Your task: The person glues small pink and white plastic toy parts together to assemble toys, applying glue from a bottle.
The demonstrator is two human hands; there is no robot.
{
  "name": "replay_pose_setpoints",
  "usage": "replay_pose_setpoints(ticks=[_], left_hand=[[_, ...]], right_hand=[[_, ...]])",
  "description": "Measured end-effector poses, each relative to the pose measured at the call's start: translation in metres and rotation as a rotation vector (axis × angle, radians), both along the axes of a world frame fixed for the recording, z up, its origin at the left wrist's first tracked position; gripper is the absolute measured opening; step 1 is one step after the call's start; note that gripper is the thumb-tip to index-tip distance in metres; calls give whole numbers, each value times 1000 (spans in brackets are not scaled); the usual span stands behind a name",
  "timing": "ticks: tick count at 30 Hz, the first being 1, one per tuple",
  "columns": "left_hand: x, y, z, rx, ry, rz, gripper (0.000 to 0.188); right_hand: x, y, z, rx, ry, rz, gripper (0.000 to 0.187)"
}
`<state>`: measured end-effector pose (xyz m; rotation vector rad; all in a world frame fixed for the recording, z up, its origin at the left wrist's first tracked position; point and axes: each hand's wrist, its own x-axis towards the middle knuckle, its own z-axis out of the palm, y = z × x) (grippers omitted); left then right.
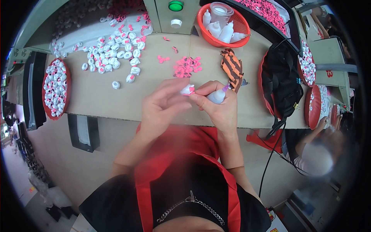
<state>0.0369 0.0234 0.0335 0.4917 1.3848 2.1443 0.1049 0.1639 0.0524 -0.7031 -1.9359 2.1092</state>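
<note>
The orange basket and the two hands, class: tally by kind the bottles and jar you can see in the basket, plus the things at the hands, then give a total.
White bottles visible in the orange basket: 4
Clear jar in it: 1
Purple-tipped bottle in the right hand: 1
White-and-pink piece between the hands: 1
Total: 7

The place was a workshop or small factory floor. Heaps of matching white-and-pink pieces [110, 54] lay on the desk [104, 102], and more filled a red tray [69, 87]. A metal housing [164, 19] bore a green button [176, 5], a red basket [210, 38] held squeeze bottles [226, 33], and another person [315, 156] was nearby, close to further red trays [312, 116].
</note>
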Motion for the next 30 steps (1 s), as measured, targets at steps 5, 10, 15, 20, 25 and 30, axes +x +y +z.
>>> replay_pose_setpoints(ticks=[5,10,15,20,25,30], left_hand=[[-1,-1,-3,0,-30,13,29],[15,9,-3,-48,48,113,26],[21,12,-5,-73,208,190,24],[24,14,-8,-82,285,213,24],[24,16,-14,-107,275,242,22],[24,17,-12,-94,157,217,21]], right_hand=[[-1,-5,1,-79,84,-2,17],[2,-5,4,-20,84,27,18],[4,-3,0,95,151,40,19],[3,3,-5,-68,164,80,19],[0,-1,-10,-90,165,47,19],[3,-5,-14,-56,162,5,19]])
